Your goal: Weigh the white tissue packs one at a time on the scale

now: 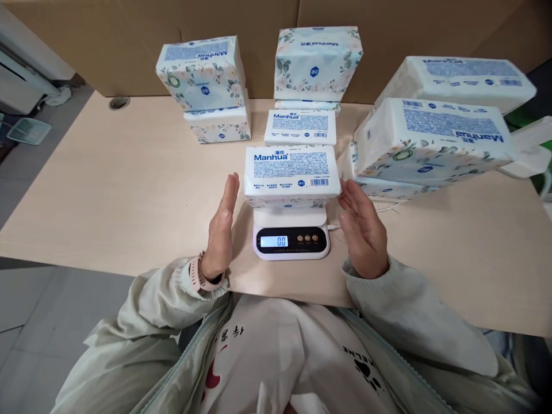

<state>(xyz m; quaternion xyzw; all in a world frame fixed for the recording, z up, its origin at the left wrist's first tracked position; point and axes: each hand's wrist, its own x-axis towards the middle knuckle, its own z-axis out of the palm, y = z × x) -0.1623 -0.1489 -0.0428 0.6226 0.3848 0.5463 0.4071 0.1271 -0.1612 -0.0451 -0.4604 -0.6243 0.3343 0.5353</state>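
A pack of tissues (292,172) with blue "Manhua" print sits on a white digital kitchen scale (291,253), whose lit display reads 0.0. My left hand (221,230) is upright at the pack's left, fingers straight and together, with a gap between palm and pack. On the other side my right hand (363,230) has its fingers extended, the tips close to the pack's right edge; whether they touch it I cannot tell. Neither hand grasps anything. A pink watch band circles my left wrist.
Behind the scale lies another tissue pack (301,126), with a stack (318,63) beyond it. More packs are piled at the left (202,75) and right (435,138) of the wooden table (129,190). Cardboard (254,17) stands along the back. A white cable leaves the scale's right side.
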